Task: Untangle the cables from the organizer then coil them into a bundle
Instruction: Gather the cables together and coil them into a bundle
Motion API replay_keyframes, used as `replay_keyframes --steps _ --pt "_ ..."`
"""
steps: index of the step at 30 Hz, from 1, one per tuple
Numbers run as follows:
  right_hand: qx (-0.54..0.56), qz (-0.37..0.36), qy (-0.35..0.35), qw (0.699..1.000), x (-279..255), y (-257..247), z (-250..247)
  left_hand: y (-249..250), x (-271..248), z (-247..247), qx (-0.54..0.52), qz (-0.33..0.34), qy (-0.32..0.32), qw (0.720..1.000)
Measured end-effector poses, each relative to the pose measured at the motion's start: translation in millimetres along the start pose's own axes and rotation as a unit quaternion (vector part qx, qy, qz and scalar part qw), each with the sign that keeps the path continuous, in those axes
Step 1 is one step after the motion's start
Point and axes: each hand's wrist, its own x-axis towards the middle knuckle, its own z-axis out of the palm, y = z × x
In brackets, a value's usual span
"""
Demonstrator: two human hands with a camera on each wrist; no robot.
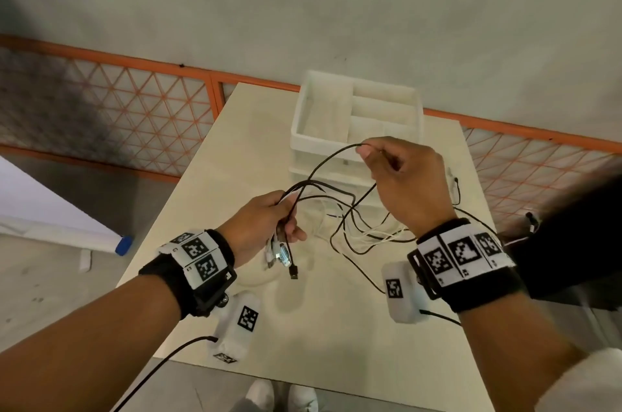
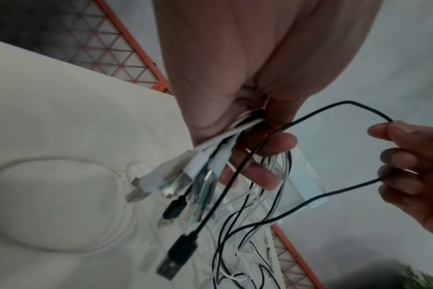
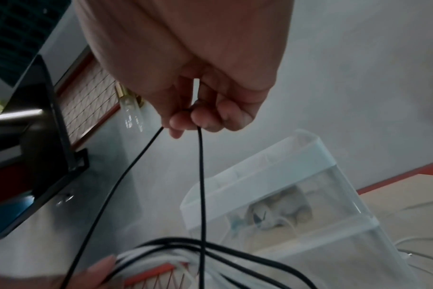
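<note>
My left hand (image 1: 269,219) grips a bunch of black and white cables (image 2: 237,135) above the table; their USB plugs (image 2: 178,195) hang below the fist. My right hand (image 1: 397,176) is raised to the right and pinches a loop of one black cable (image 1: 323,162) between thumb and fingertips (image 3: 185,119). That black cable (image 2: 334,106) arcs from the left fist to the right fingers. Loose black and white strands (image 1: 363,226) dangle in a tangle between both hands. The white plastic organizer (image 1: 356,118) with open compartments stands on the table behind the hands.
A cream table (image 1: 202,209) holds a white cable loop (image 2: 62,205) lying flat. An orange-framed mesh fence (image 1: 134,101) runs behind the table. A dark object (image 1: 589,236) sits at the right edge. White shoes (image 1: 282,394) show below the table's near edge.
</note>
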Motion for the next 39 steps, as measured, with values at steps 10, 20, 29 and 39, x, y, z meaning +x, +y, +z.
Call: replay_keyframes --steps 10,20,29,39 --pt "0.065 0.044 0.125 0.989 7.6 16.0 -24.8 21.4 -0.2 5.9 0.051 0.018 -0.056 0.997" --pt "-0.213 0.312 -0.147 0.914 -25.6 103.2 -37.9 55.2 8.4 -13.0 0.091 0.083 0.104 0.987" --pt "0.013 0.281 0.126 0.951 19.2 78.4 -65.4 41.3 21.2 -19.1 0.087 0.027 0.208 0.974" --pt "-0.056 0.121 0.121 0.984 29.6 68.2 -70.2 44.2 19.9 -14.2 0.079 0.019 0.170 0.982"
